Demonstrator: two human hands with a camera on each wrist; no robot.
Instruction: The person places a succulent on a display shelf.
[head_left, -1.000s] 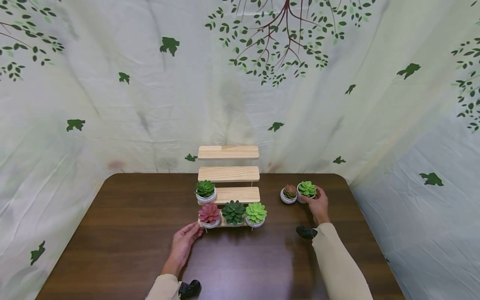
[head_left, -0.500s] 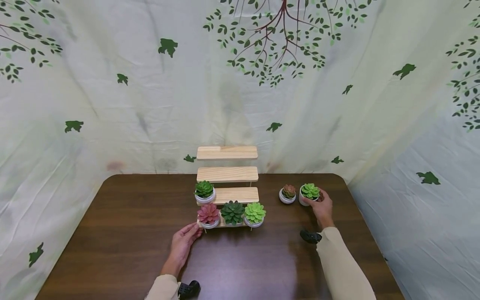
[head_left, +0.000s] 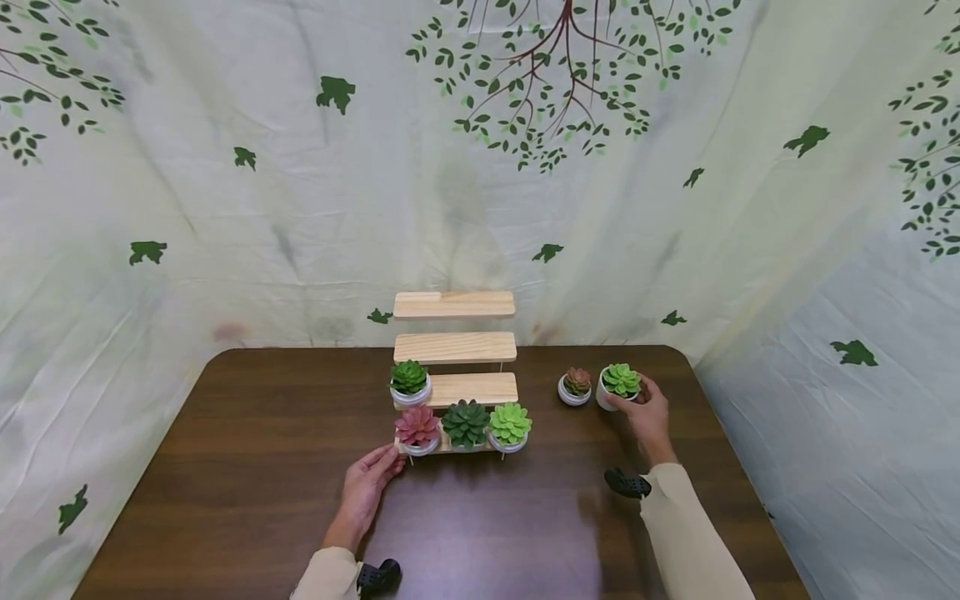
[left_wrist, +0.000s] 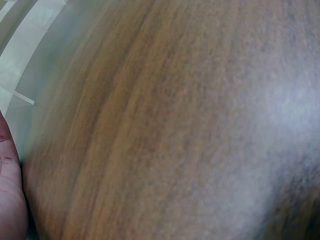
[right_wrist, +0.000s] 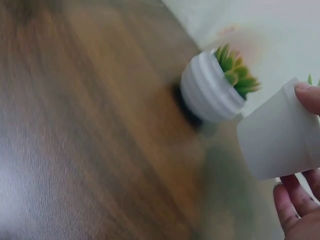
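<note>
Two hands: my left hand (head_left: 366, 490) touches the 7 o'clock corner of the tiered rack (head_left: 455, 347), whether pinching I cannot tell; at 3 o'clock from it, my right hand (head_left: 647, 417) clamps the white pot (right_wrist: 272, 137), probably light, stiff and slippery, best gripped below its rim, clear of the green rosette (head_left: 622, 380).

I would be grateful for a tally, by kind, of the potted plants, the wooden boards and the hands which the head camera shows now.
Potted plants: 6
Wooden boards: 4
Hands: 2
Total: 12
</note>
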